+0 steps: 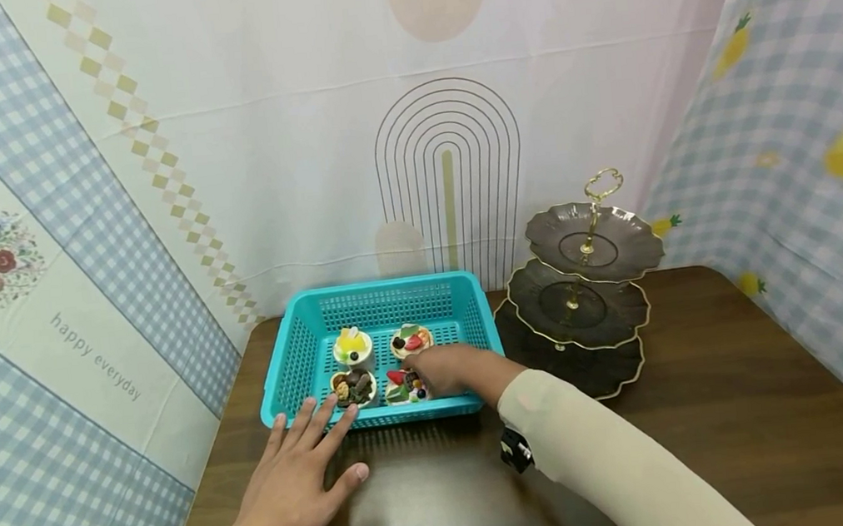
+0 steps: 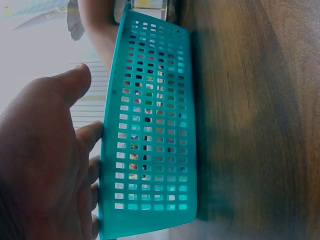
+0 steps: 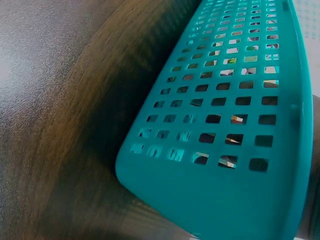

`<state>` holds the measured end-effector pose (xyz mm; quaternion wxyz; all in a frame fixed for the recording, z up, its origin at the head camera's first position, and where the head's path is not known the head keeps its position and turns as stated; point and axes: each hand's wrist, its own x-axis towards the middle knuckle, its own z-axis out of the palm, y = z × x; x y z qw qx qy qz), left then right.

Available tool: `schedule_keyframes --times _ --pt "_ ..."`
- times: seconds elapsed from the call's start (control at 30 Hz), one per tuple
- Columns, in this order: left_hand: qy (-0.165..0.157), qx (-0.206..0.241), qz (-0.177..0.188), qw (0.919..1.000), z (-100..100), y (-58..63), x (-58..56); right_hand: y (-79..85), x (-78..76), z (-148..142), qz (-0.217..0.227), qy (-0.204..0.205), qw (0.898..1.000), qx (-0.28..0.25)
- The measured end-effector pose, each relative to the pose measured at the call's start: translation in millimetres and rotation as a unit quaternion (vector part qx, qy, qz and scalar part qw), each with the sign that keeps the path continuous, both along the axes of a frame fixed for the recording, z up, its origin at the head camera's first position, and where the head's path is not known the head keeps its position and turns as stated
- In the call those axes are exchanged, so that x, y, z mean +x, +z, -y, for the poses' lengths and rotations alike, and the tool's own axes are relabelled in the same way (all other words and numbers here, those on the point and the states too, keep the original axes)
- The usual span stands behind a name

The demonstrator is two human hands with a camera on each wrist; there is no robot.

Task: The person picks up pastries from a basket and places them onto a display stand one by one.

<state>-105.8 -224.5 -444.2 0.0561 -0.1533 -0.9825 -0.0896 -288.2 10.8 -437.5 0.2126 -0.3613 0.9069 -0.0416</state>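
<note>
Head view: berry-topped dessert cup [image 1: 399,393] sat inside the teal basket [image 1: 284,371], at its front right. Right hand [image 1: 442,371] was down in the basket at that cup, fingers bent and partly hidden; couldn't tell whether it gripped the cup or only touched it. Other cups in the basket: chocolate-and-nut one [image 1: 354,388] front left, yellow-topped one [image 1: 354,347] back left, strawberry-and-leaf one [image 1: 411,340] back right. Left hand [image 1: 293,479] was open, fingers spread, fingertips at the basket's front rim, left part; left wrist view showed fingers touching that rim, holding nothing. Cream sleeve [image 1: 596,448] and black wrist device [image 1: 516,449] were right of and nearer than the basket. Three-tier dark stand [image 1: 617,313] with gold edges stood just right of the basket. Brown wooden table [image 1: 443,503] lay under it, patterned cloth [image 1: 294,182] hung behind.
</note>
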Motion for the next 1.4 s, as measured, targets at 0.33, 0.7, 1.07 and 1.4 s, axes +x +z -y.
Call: schedule_keyframes --times 0.33,0.7,1.07,1.4 --pt "0.001 0.007 -0.005 1.0 0.4 -2.1 0.4 -5.9 -2.3 3.3 0.023 -0.003 1.0 -0.021" --pt "0.002 0.003 -0.008 1.0 0.6 -2.6 0.6 -11.1 -5.0 -9.6 0.016 0.0 0.996 -0.088" --pt "0.006 0.004 -0.006 1.0 1.6 -2.3 1.8 -11.0 -4.4 -17.9 0.011 0.008 0.993 -0.12" --pt "0.004 0.0 -0.013 0.9999 1.5 -3.2 1.5 -6.9 -0.8 -11.5 0.043 -0.003 0.99 -0.131"
